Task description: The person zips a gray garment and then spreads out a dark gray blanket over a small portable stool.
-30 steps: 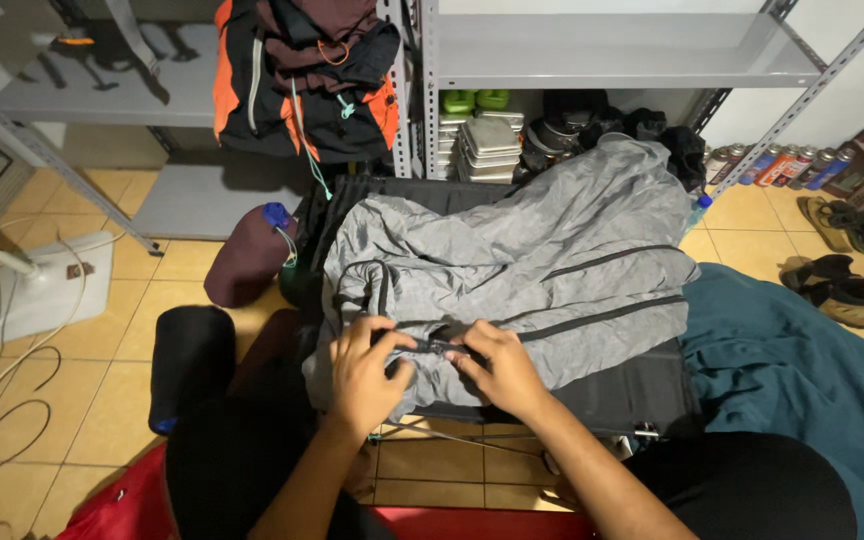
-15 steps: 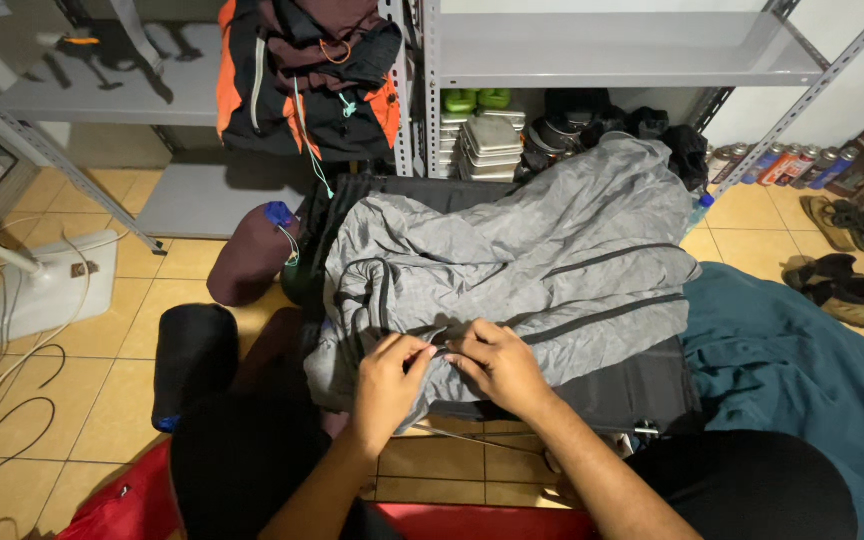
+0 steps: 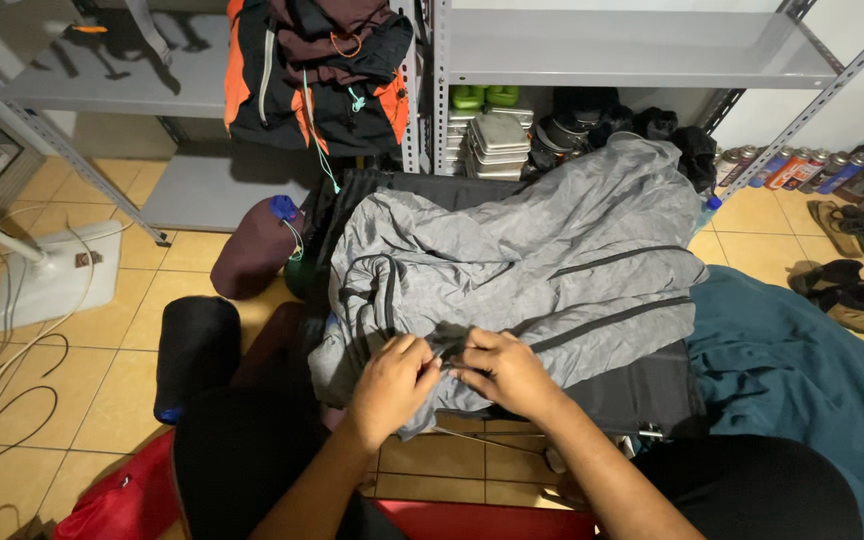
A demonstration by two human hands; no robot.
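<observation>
Fabric of the grey jacket [image 3: 542, 260], lying crumpled at frame centre over a black bag [image 3: 642, 390], is looking light, soft and slippery, best taken at its hem, where left hand [image 3: 392, 385] and right hand [image 3: 502, 370] are pinching it closed-fingered.

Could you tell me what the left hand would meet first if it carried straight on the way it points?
Probably the right hand: the left hand points right, fingertips nearly meeting it on the grey jacket.
</observation>
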